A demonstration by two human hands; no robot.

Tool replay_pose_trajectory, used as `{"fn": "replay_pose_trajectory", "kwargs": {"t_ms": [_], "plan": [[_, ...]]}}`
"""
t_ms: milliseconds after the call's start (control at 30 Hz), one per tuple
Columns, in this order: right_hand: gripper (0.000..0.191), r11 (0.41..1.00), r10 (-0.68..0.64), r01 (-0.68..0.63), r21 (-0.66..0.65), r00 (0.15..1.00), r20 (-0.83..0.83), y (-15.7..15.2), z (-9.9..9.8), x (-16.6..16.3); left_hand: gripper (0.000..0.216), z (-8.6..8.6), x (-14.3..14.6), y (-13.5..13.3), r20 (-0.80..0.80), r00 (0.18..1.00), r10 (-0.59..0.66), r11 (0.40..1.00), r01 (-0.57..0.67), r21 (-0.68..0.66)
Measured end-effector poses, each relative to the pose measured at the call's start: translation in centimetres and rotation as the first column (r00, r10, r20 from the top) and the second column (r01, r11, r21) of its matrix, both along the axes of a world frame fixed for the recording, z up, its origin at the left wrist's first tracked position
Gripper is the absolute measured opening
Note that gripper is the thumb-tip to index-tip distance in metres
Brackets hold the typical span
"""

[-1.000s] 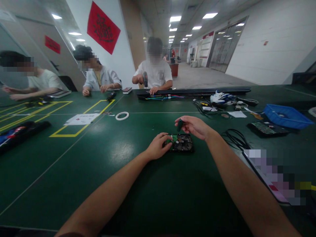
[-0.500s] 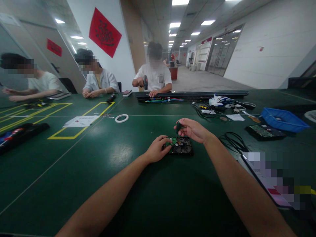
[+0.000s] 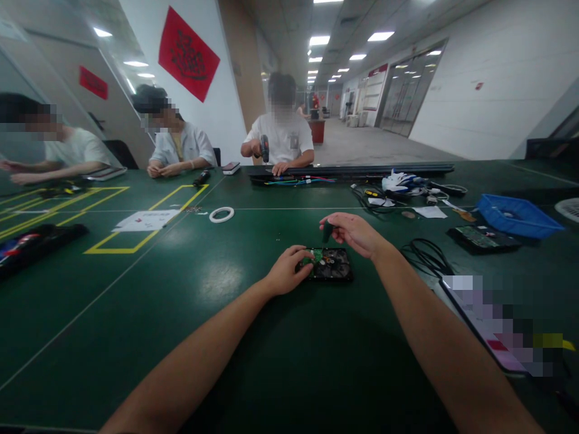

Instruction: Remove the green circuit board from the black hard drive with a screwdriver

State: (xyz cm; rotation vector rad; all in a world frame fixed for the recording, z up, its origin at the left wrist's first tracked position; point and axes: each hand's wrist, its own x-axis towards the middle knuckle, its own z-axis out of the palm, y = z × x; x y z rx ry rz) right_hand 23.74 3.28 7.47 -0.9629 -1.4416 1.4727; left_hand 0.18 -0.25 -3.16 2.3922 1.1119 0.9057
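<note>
A black hard drive [image 3: 333, 264] with a green circuit board lies flat on the green table [image 3: 181, 301] in front of me. My left hand [image 3: 286, 272] rests on its left edge, fingers curled against the drive to steady it. My right hand [image 3: 354, 232] hovers just above the drive's far side, closed around a small dark-handled screwdriver [image 3: 327, 231] that points down at the board.
A black cable coil [image 3: 427, 256] and a tablet [image 3: 488, 325] lie to my right, with a circuit board [image 3: 482, 237] and blue tray [image 3: 520, 215] beyond. A white tape ring [image 3: 222, 214] and paper [image 3: 145, 220] lie left. Three people sit across the table; one holds a drill [image 3: 265, 147].
My right hand with the screwdriver has shifted slightly over the drive; my left hand stays on the drive's edge. The view has bobbed a little.
</note>
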Motion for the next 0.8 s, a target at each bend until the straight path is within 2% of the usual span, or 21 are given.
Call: {"fn": "replay_pose_trajectory", "kwargs": {"t_ms": [300,533,800], "plan": [[0.017,0.999,-0.024,0.023,0.028,0.999,0.03,-0.26,0.22,-0.36,0.03,0.03,-0.03,-0.08,0.006,1.0,-0.004,1.0,0.004,0.005],[0.02,0.998,-0.054,0.055,0.031,0.998,-0.017,-0.26,0.3,-0.1,0.03,0.11,-0.09,-0.12,0.007,1.0,-0.011,1.0,0.011,0.003],[0.02,0.998,-0.057,0.056,0.043,0.998,0.037,-0.2,0.38,-0.06,0.03,0.0,-0.07,-0.06,0.016,1.0,-0.008,1.0,0.008,0.001]]}}
